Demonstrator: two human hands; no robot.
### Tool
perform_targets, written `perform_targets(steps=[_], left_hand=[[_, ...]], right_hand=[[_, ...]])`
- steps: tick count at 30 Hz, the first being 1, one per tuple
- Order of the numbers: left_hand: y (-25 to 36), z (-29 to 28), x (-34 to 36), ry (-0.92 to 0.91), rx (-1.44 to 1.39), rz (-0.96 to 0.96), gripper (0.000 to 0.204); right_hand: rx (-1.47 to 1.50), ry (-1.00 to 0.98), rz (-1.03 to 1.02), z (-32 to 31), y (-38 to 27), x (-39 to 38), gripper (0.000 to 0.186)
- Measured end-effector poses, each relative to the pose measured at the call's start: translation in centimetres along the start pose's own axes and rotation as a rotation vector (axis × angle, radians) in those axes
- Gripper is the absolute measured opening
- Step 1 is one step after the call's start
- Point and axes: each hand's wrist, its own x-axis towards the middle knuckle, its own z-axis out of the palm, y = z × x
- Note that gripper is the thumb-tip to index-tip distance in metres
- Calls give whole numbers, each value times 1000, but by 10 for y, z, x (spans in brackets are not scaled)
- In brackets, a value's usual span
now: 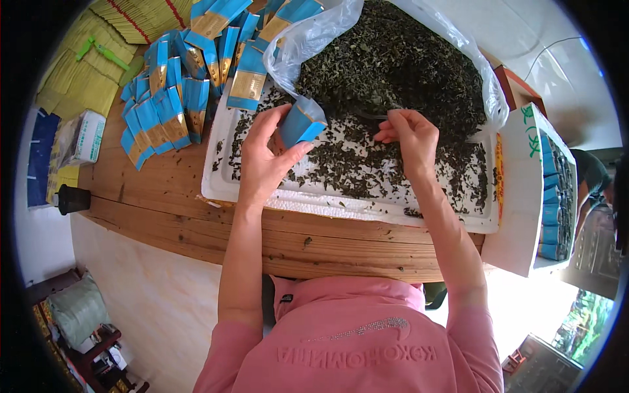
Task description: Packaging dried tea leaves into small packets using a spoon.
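My left hand [265, 154] is closed around a blue packet [303, 124], its pale inner lining showing at the open top. The packet is tilted above the white foam tray [288, 202], near the tray's left part. My right hand [411, 134] pinches a thin metal utensil [375, 116] at the near edge of a heap of dark dried tea leaves [393, 59]. The utensil's far end blends into the leaves, so its shape cannot be made out. A clear plastic bag [314, 34] surrounds the heap, and loose leaves are scattered over the tray.
Several blue-and-gold packets [157, 121] stand and lie left of the tray. Yellow packaging [69, 72] with a green tool [101, 52] lies farther left. A black cup [72, 199] sits at the table edge. At right, a white box [524, 223] holds blue packets; another person [593, 177] is beyond.
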Motion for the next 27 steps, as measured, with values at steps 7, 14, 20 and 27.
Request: perform_targets(steps=[7, 14, 20, 27], left_hand=[[3, 3, -2, -92, -3, -16, 66], [4, 4, -3, -112, 89, 51, 71], [4, 4, -3, -178, 37, 38, 73], [1, 3, -3, -128, 7, 59, 70]], right_hand=[[-133, -90, -210, -15, -21, -15, 17], [-440, -323, -436, -6, -68, -38, 9], [-986, -497, -1168, 21, -69, -41, 27], [-792, -11, -927, -27, -58, -26, 12]])
